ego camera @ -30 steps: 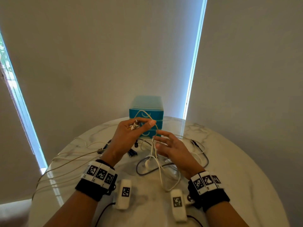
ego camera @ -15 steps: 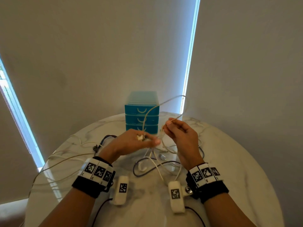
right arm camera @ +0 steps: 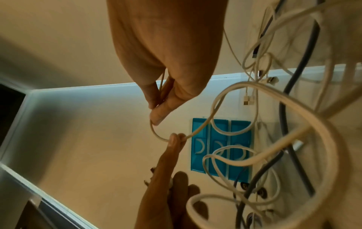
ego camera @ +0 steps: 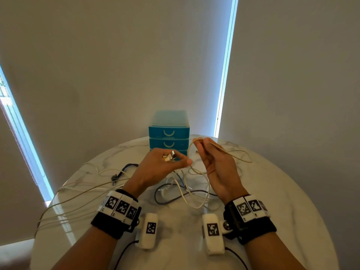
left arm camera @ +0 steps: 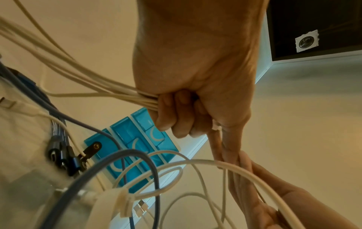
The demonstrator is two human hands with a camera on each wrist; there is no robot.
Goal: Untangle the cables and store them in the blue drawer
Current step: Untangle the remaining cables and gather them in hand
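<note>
Over the table my left hand (ego camera: 176, 159) grips a bundle of white cables (left arm camera: 109, 91) with curled fingers, and metal plugs (ego camera: 170, 155) stick out above its knuckles. My left fingertips (right arm camera: 176, 138) also pinch a thin white cable (right arm camera: 156, 133). Just to the right, my right hand (ego camera: 198, 143) pinches a small loop of that same cable (ego camera: 191, 147), whose tail trails right over the hand's back. More white and dark grey cables (ego camera: 185, 190) lie tangled on the table below both hands. The blue drawer unit (ego camera: 169, 133) stands behind, with all its drawers closed.
The round marble table (ego camera: 272, 191) stands against a pale wall. A black cable (ego camera: 124, 170) and long thin white cables (ego camera: 78, 193) run off to the left edge. Loose plugs (left arm camera: 64, 156) lie near the drawer unit's foot.
My left hand came down with the plugs, and my right hand took hold of the white cable. Its tall arch has since shrunk to a small loop at my right fingers.
</note>
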